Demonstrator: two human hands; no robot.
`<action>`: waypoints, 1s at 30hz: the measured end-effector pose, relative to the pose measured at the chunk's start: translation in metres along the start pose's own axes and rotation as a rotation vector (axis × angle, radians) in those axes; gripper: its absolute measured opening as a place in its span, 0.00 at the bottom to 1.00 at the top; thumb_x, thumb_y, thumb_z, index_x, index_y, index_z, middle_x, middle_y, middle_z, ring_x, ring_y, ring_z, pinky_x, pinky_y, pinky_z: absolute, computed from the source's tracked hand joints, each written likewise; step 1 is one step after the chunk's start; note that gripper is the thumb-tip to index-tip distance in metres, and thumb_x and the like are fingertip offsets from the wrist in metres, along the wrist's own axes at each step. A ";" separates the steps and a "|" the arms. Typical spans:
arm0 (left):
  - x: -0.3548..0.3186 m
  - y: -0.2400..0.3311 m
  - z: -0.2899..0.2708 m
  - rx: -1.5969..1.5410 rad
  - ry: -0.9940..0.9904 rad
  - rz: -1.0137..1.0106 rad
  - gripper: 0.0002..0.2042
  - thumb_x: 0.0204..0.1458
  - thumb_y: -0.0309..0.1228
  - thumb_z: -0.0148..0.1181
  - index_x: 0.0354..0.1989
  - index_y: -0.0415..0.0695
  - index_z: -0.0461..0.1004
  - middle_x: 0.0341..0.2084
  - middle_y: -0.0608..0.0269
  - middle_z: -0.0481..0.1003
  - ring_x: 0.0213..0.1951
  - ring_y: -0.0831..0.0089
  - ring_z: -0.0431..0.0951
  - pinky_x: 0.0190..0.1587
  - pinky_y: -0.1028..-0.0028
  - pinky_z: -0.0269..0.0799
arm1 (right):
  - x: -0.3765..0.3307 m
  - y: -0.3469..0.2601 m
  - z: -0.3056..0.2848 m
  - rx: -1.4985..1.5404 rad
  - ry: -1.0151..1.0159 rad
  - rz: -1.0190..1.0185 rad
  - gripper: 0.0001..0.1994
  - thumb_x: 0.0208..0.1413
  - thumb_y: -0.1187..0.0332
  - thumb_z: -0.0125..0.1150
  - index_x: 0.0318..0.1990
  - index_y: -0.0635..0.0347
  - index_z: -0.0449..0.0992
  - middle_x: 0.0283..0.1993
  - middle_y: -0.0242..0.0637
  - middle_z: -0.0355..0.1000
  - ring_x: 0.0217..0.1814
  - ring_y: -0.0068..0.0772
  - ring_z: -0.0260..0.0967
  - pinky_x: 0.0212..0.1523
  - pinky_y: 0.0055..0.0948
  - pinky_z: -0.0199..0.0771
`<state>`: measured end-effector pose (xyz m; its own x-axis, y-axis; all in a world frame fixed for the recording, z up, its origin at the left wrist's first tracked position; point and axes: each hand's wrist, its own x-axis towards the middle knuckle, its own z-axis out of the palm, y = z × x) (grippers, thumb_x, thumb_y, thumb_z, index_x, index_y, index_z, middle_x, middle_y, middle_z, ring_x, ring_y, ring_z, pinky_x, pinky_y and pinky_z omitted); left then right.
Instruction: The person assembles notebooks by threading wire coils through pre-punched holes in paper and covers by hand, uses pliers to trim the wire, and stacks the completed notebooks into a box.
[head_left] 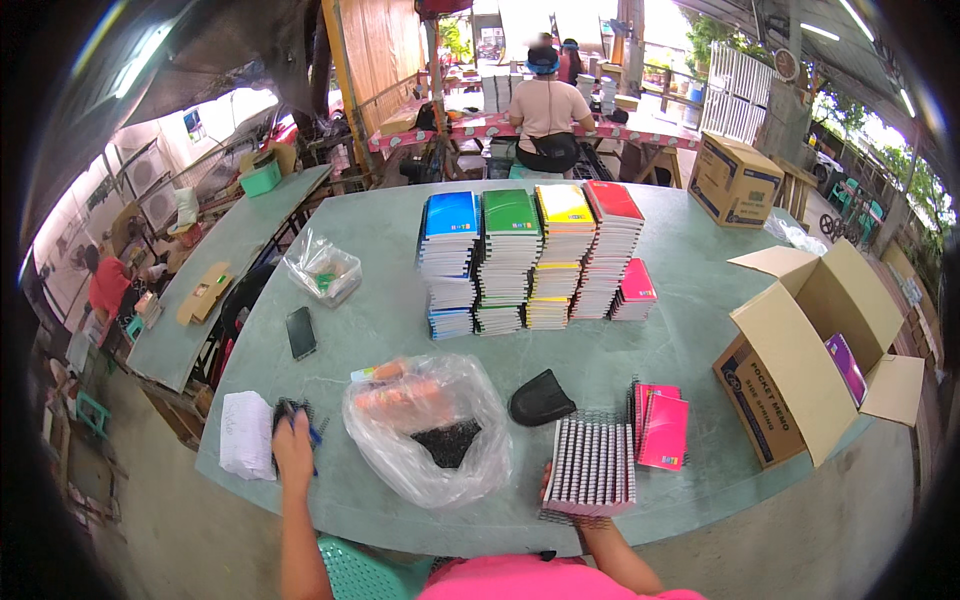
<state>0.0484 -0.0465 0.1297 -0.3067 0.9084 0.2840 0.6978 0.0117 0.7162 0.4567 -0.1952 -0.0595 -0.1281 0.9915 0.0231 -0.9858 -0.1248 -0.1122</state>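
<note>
Head view: the right hand [590, 523] has its grip clamped around a bundle of spiral notebooks [594, 465], spines up, at the near edge of the table [385, 300]. The left hand [293, 447] reaches among dark coils [287, 409] beside white paper [246, 436]; whether its grip is together or apart, I cannot tell. Pink notebooks [663, 432] lie just right of the bundle, and a plastic bag [480, 400] sits between the hands.
</note>
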 end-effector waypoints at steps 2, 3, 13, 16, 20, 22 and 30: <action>-0.027 -0.065 0.009 0.233 -0.060 0.130 0.17 0.51 0.38 0.48 0.21 0.33 0.66 0.16 0.45 0.68 0.22 0.52 0.69 0.28 0.58 0.62 | 0.004 0.012 0.027 -0.004 0.036 0.014 0.28 0.55 0.49 0.37 0.50 0.67 0.63 0.47 0.50 0.66 0.46 0.49 0.67 0.45 0.52 0.68; -0.041 -0.076 0.022 0.217 -0.146 0.110 0.16 0.50 0.37 0.48 0.21 0.33 0.67 0.17 0.43 0.68 0.23 0.49 0.69 0.28 0.57 0.62 | 0.001 0.007 0.009 -0.003 0.099 0.077 0.29 0.55 0.48 0.37 0.50 0.69 0.63 0.46 0.50 0.66 0.46 0.49 0.67 0.45 0.52 0.68; -0.113 -0.097 0.086 0.040 -0.027 0.365 0.16 0.37 0.33 0.59 0.34 0.40 0.64 0.31 0.52 0.66 0.38 0.54 0.65 0.42 0.60 0.58 | 0.001 0.009 0.031 -0.005 0.094 0.046 0.29 0.54 0.48 0.38 0.50 0.67 0.63 0.47 0.51 0.65 0.46 0.48 0.65 0.47 0.50 0.66; -0.107 -0.114 0.084 0.093 -0.121 0.401 0.20 0.34 0.34 0.62 0.37 0.41 0.65 0.36 0.50 0.66 0.42 0.53 0.64 0.46 0.59 0.56 | 0.001 0.012 0.031 0.019 0.097 0.061 0.28 0.54 0.48 0.38 0.50 0.66 0.63 0.47 0.50 0.65 0.46 0.48 0.64 0.48 0.50 0.65; -0.078 -0.083 0.059 0.238 -0.395 0.332 0.25 0.32 0.37 0.64 0.42 0.43 0.66 0.41 0.49 0.64 0.45 0.52 0.63 0.49 0.58 0.56 | 0.000 0.013 0.041 0.082 0.098 0.053 0.28 0.54 0.48 0.38 0.50 0.66 0.63 0.48 0.50 0.65 0.47 0.48 0.64 0.49 0.50 0.64; -0.075 -0.078 0.041 0.317 -0.499 0.308 0.27 0.31 0.37 0.64 0.43 0.44 0.66 0.42 0.48 0.63 0.45 0.52 0.62 0.50 0.58 0.56 | 0.002 0.015 0.051 0.118 0.091 0.057 0.28 0.54 0.48 0.39 0.50 0.65 0.63 0.48 0.50 0.64 0.48 0.47 0.63 0.49 0.50 0.63; -0.083 -0.070 0.033 0.624 -0.564 0.220 0.25 0.29 0.29 0.59 0.44 0.46 0.66 0.38 0.50 0.62 0.44 0.51 0.61 0.48 0.59 0.59 | 0.005 0.018 0.034 0.193 0.083 0.096 0.28 0.53 0.48 0.40 0.49 0.65 0.64 0.48 0.49 0.64 0.48 0.47 0.63 0.49 0.50 0.62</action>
<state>0.0466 -0.1093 0.0354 0.1276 0.9866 -0.1016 0.9817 -0.1110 0.1548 0.4342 -0.1934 -0.0282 -0.2205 0.9734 -0.0615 -0.9731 -0.2152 0.0825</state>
